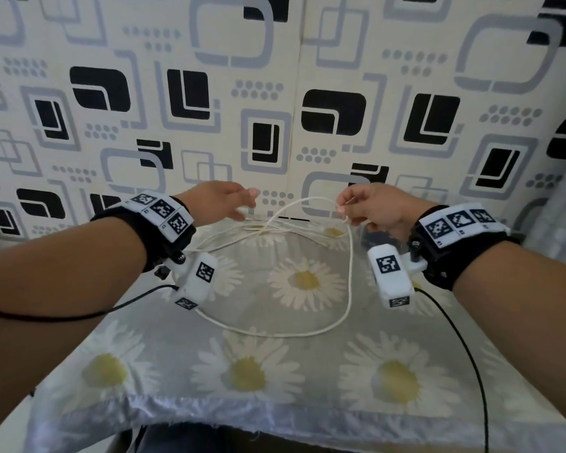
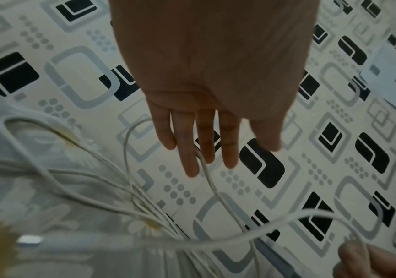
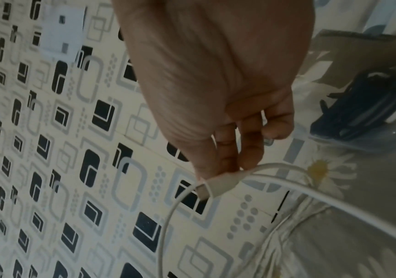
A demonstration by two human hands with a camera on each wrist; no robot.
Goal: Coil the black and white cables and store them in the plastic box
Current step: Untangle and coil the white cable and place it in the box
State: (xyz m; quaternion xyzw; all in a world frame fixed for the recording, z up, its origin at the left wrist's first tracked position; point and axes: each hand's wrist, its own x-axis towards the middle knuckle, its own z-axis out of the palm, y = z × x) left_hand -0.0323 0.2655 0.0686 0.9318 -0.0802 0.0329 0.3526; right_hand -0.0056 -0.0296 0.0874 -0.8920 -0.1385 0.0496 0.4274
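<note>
A white cable [image 1: 350, 273] lies in loose loops on the daisy tablecloth [image 1: 307, 364]. My right hand [image 1: 343, 207] is raised over the far side of the table and pinches the cable's white plug [image 3: 212, 185] between thumb and fingers. My left hand [image 1: 247, 204] reaches out opposite it with straight fingers [image 2: 192, 159]. One strand of the white cable [image 2: 204, 165] runs between two of them. The black cable [image 3: 358, 112] lies coiled inside the clear plastic box [image 3: 334, 143], just right of my right hand. In the head view the right hand mostly hides it.
A black, grey and white patterned wall [image 1: 275, 93] rises straight behind the table. The table's front edge [image 1: 275, 426] is close to my body. Black wires [image 1: 464, 338] trail from both wrist cameras. A white wall plate [image 3: 58, 32] is on the wall.
</note>
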